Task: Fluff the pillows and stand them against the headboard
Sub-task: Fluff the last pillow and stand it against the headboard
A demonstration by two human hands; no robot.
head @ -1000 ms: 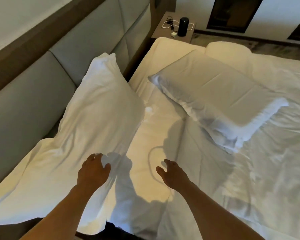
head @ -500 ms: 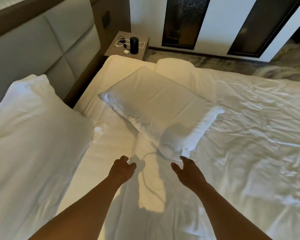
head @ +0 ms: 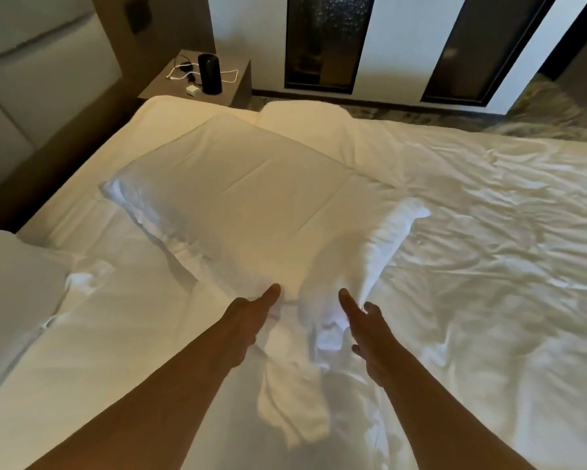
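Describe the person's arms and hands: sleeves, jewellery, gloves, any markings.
The left forearm and right forearm are bare to the frame's edge: no sleeves in view. The left hand and right hand wear no gloves, rings, watch or bands that show. No markings are visible, though dim light shadows them.
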